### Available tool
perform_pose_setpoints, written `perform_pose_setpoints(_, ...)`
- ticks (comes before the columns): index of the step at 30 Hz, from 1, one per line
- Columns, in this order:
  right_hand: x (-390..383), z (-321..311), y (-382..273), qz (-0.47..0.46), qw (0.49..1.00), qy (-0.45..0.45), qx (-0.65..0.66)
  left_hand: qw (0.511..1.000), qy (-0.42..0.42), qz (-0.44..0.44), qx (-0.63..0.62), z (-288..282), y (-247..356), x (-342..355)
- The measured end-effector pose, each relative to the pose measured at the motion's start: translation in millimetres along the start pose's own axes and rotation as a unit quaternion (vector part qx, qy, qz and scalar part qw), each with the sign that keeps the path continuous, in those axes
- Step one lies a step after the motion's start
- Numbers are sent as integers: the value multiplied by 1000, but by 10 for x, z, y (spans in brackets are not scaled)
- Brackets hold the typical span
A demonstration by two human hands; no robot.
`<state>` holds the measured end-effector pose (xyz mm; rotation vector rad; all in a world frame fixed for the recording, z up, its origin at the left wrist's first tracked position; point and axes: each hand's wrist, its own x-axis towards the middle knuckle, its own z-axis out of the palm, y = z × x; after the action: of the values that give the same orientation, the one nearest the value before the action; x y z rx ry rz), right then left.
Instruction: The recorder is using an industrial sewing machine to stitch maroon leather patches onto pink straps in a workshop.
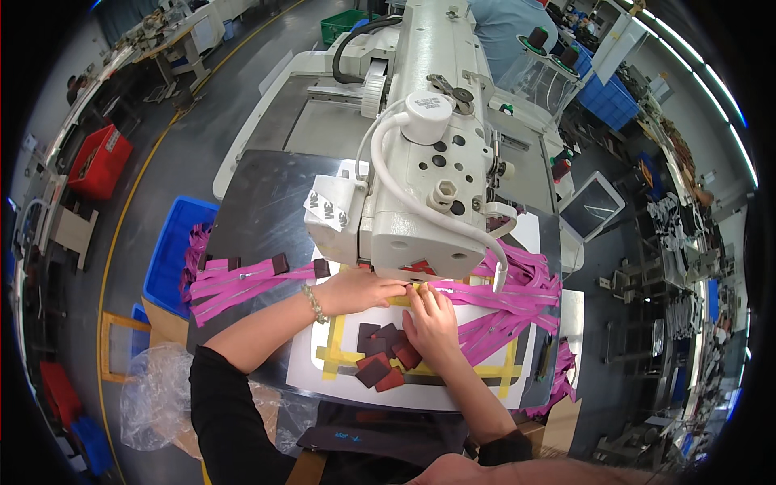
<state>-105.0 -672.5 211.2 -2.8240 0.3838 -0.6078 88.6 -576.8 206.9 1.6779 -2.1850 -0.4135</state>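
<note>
At the white industrial sewing machine (416, 210), my left hand (364, 291), with a beaded bracelet, lies with fingers extended under the front of the head, its fingertips nearly meeting my right hand's. My right hand (428, 319) has curled fingers pinched at the end of a pink zipper strip (453, 293); exactly what lies between the fingertips is partly hidden. Pink zippers (513, 315) pile at the right, and others (234, 283) with dark end patches lie left. Several maroon and dark rectangular patches (373, 370) sit below my hands on a white board (307, 380) with yellow tape.
A blue bin (166, 271) of zippers stands left, beside crumpled clear plastic (153, 388). Thread spools (537, 40) and a tilted screen (590, 206) are right. A person in grey-blue (509, 24) is behind the machine. Benches and red crates (97, 162) line the aisles.
</note>
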Motion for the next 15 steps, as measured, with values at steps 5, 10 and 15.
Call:
perform_pose_setpoints(5, 2, 56, -21, -22, 996, 26, -81, 999, 16, -38, 3, -3, 66, -63)
perform_pose_setpoints(10, 5, 83, -31, -23, 995, 35, -94, 980, 175, -52, 76, 168, 163, -184)
perform_pose_setpoints(15, 8, 97, -39, -24, 994, 38, -100, 960, 215, -80, 159, 226, 260, -177)
